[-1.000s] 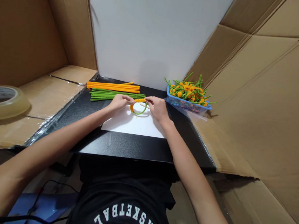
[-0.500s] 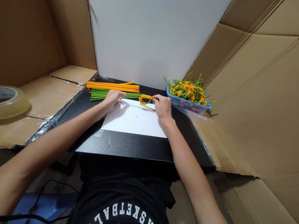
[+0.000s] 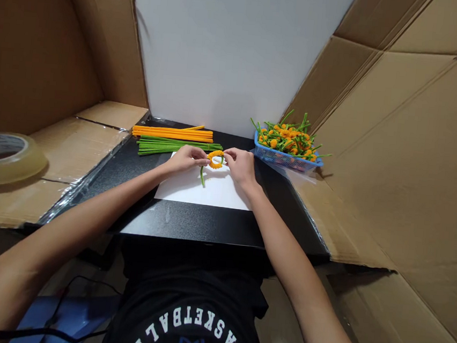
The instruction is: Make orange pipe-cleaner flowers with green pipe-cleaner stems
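Above a white sheet (image 3: 206,193), an orange coiled ring (image 3: 215,159) with a green stem is held between my two hands. My left hand (image 3: 190,158) pinches its left side, and a green stem end (image 3: 202,176) hangs below those fingers. On the ring's right side, the fingers of my right hand (image 3: 239,165) are closed on it near a green part. Behind my left hand lie green stems (image 3: 158,146) in a bundle, with orange stems (image 3: 171,133) beyond them.
A blue basket (image 3: 284,158) heaped with orange and green pieces stands at the back right of the black table (image 3: 207,224). At the far left a roll of clear tape (image 3: 31,160) rests on cardboard. Cardboard walls flank the table.
My left hand has moved right and closed on the ring. The ring has shifted slightly left and turned to face upward, and a green stem end now hangs below my left hand.
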Motion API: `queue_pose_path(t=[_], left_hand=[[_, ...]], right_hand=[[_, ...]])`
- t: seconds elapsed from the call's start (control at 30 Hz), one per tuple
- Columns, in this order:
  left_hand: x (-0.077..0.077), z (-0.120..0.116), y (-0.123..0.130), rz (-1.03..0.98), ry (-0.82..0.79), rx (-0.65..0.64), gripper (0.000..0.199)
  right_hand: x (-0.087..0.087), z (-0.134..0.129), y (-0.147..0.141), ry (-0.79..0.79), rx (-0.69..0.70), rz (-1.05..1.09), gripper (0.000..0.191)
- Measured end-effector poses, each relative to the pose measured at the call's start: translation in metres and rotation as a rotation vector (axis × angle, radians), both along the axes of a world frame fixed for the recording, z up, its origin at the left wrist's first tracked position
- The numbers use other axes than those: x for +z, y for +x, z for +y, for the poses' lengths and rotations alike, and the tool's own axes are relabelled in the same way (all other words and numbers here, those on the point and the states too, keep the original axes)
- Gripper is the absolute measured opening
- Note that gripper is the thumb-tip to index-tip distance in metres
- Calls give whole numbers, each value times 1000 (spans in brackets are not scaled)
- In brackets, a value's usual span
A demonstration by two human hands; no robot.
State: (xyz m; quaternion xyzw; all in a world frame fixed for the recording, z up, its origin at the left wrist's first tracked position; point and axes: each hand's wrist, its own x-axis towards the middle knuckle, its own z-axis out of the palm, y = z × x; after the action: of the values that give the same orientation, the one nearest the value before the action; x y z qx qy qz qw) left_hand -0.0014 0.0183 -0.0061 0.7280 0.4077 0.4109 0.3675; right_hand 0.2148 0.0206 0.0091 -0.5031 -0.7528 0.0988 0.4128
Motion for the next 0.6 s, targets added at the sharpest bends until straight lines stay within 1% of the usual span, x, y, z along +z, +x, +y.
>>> queue_pose_path(t=[0.1, 0.2, 0.27, 0.37, 0.47, 0.6], left_hand=[[0, 0, 1, 17, 11, -3, 44], [1, 3, -3, 53, 35, 39, 43], [1, 7, -8, 95, 65, 72, 39], [0, 15, -19, 131, 94, 120, 30], [-1, 25, -35, 162, 93, 147, 26], [1, 35, -52, 198, 49, 93, 26]], right_hand=[[2, -1, 1, 18, -11, -62, 19], [6, -4, 3, 23, -19, -146, 18], [9, -5, 5, 25, -15, -190, 18], [10, -3, 10, 32, -33, -204, 18], [8, 4, 17, 24, -81, -188, 18], [5, 12, 26, 13, -123, -174, 17]])
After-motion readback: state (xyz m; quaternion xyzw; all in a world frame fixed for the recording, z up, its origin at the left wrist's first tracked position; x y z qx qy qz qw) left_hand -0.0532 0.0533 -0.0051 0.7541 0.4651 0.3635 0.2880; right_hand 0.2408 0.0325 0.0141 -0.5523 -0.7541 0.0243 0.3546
